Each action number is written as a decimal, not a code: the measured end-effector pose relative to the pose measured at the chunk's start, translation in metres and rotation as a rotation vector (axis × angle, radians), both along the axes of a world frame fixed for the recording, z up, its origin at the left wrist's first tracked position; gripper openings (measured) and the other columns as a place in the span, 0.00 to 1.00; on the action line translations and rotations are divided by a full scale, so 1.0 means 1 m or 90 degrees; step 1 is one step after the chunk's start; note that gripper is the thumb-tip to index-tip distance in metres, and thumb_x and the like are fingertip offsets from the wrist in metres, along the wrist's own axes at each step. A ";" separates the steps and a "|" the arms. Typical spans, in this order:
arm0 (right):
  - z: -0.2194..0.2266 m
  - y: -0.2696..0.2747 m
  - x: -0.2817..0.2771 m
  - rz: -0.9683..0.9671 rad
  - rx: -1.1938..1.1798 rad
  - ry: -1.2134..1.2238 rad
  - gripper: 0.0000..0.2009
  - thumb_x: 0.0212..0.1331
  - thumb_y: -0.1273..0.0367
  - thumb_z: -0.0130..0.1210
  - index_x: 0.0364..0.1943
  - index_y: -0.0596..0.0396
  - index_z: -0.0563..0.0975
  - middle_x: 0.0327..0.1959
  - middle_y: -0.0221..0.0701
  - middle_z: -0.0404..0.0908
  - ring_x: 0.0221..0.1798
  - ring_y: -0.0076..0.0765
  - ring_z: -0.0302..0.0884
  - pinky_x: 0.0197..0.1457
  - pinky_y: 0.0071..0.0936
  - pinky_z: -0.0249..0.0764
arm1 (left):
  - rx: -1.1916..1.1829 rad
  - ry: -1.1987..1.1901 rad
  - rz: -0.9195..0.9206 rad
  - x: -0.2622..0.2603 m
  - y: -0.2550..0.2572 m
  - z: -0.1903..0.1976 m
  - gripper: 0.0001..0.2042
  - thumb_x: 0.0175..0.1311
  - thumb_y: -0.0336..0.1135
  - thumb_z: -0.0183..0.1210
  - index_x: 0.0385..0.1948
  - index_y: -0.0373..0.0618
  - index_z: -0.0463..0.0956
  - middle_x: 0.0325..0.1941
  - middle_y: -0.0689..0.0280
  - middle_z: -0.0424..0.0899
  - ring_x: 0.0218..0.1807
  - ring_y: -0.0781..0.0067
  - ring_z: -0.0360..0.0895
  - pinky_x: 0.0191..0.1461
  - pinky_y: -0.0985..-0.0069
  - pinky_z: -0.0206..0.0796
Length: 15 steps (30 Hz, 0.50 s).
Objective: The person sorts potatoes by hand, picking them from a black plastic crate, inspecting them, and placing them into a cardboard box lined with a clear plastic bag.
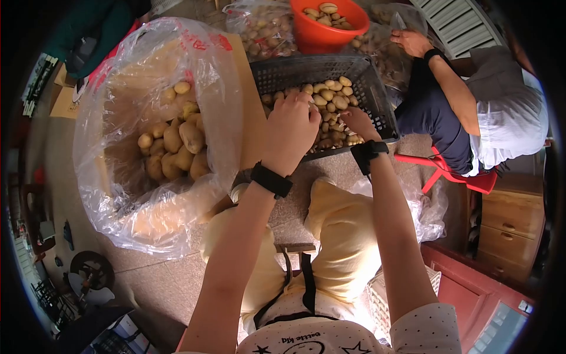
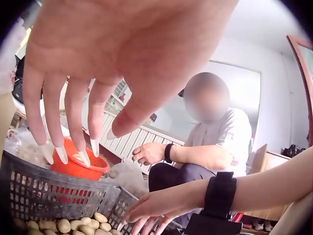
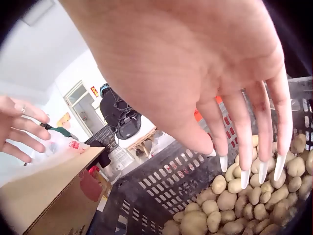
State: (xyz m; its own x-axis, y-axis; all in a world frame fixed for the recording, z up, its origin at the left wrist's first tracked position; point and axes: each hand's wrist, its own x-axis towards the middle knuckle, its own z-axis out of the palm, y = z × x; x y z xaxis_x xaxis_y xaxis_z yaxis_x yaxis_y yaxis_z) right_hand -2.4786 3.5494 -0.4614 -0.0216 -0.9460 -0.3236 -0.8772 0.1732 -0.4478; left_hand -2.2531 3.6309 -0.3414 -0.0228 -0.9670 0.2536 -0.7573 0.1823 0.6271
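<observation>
A dark plastic crate (image 1: 383, 100) holds many small potatoes (image 1: 339, 102). My left hand (image 1: 293, 127) is over the crate's left part; in the left wrist view its fingers hang loosely down with nothing between them. My right hand (image 1: 358, 123) is over the potatoes at the crate's right part, and in the right wrist view its long-nailed fingers (image 3: 264, 132) point down, relaxed and empty, in front of the potatoes (image 3: 234, 205). Whether the fingertips touch any potato cannot be told. To the left, a cardboard box (image 1: 250, 100) lined with clear plastic holds larger potatoes (image 1: 172, 141).
An orange-red bucket (image 1: 324, 35) with potatoes stands behind the crate, between plastic bags of potatoes (image 1: 271, 32). A seated person (image 1: 501, 106) is at the right on a red stool (image 1: 483, 180). A wooden drawer cabinet (image 1: 510, 221) stands at the lower right.
</observation>
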 end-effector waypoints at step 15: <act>-0.005 -0.027 0.011 0.002 0.026 -0.009 0.17 0.51 0.59 0.54 0.41 0.55 0.77 0.36 0.40 0.81 0.39 0.42 0.79 0.44 0.35 0.73 | 0.037 0.055 0.047 0.020 -0.038 -0.012 0.11 0.57 0.36 0.54 0.38 0.41 0.75 0.37 0.58 0.80 0.40 0.57 0.77 0.42 0.66 0.68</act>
State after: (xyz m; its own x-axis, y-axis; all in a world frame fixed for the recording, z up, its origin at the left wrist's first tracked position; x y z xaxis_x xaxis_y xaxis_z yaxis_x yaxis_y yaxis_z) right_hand -2.4675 3.5222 -0.4666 -0.0141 -0.9320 -0.3621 -0.8710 0.1894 -0.4534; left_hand -2.2327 3.5929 -0.3537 0.0687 -0.9784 0.1952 -0.7102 0.0894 0.6983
